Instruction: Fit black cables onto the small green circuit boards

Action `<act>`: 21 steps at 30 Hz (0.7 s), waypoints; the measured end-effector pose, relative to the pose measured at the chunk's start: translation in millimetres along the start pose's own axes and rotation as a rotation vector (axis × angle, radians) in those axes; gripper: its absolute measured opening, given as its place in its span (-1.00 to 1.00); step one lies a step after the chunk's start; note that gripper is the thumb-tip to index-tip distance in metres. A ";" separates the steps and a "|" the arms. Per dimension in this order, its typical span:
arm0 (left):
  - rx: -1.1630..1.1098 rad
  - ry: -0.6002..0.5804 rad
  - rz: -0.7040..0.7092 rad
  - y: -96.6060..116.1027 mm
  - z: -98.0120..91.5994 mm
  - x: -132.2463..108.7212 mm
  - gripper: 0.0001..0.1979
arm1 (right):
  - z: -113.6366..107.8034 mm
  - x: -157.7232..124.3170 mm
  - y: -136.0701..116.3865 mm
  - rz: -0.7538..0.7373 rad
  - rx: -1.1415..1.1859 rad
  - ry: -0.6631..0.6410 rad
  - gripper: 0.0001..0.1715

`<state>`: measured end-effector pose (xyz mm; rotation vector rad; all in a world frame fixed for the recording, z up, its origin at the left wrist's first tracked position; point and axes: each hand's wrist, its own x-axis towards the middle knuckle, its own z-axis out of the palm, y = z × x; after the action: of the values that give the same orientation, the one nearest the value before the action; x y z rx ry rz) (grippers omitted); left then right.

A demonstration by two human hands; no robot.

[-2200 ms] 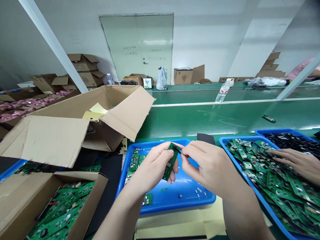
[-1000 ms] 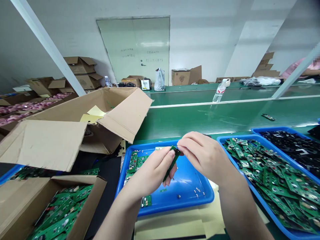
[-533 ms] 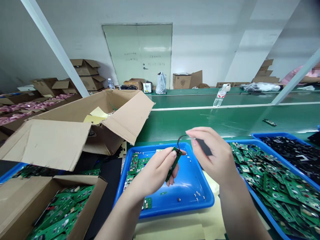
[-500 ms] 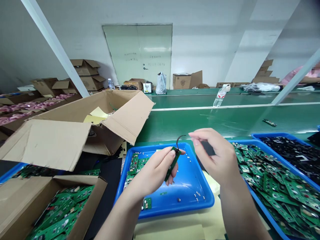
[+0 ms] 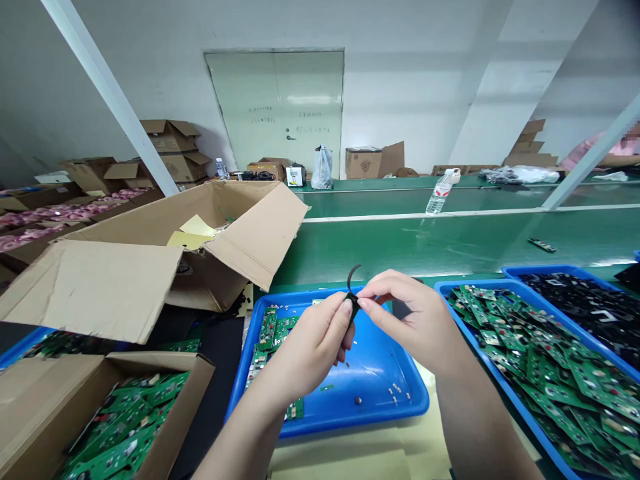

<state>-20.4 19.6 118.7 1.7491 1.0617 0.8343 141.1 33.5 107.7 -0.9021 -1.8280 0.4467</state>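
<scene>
My left hand [image 5: 313, 340] is closed around a small green circuit board [image 5: 353, 311], mostly hidden by the fingers. A thin dark curved strip [image 5: 351, 279] rises from the board's upper end. Thumb and forefinger of my right hand [image 5: 417, 317] pinch together at that end, beside the strip's base; what lies between them is too small to make out. Both hands are above a blue tray [image 5: 360, 419]. Several green boards [image 5: 270, 327] lie along its left side, with small pale pieces [image 5: 395, 392] and a round metallic piece [image 5: 358, 401] on its floor.
On the right are a blue tray heaped with circuit boards [image 5: 545, 373] and another of black parts [image 5: 575, 300]. A large open carton [image 5: 125, 220] and a smaller box of boards [image 5: 197, 380] stand left. A water bottle [image 5: 440, 193] stands beyond, and a person's pink sleeve [image 5: 583, 152] shows far right.
My right hand has moved left and slightly down, bringing its fingertips to the board's upper end. The curved strip now stands more upright. My left hand still holds the board.
</scene>
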 end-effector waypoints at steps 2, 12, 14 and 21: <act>0.037 0.007 0.013 -0.5 0.2 0.1 -0.66 | 0.2 0.2 1.0 0.037 0.031 0.016 -0.91; 0.360 0.026 0.059 -0.1 1.9 3.5 -0.67 | 5.3 0.9 0.2 -0.002 0.008 0.092 -0.84; 0.379 0.032 0.064 -0.4 2.4 3.6 -0.67 | 5.5 0.8 0.6 0.005 0.018 0.086 -0.89; 0.436 0.022 0.088 -1.5 3.7 3.4 -0.69 | 3.8 1.3 1.2 0.022 0.011 0.087 -0.86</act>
<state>-16.4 21.7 116.3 2.1659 1.2574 0.7111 137.9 35.6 106.1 -0.9208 -1.7364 0.4245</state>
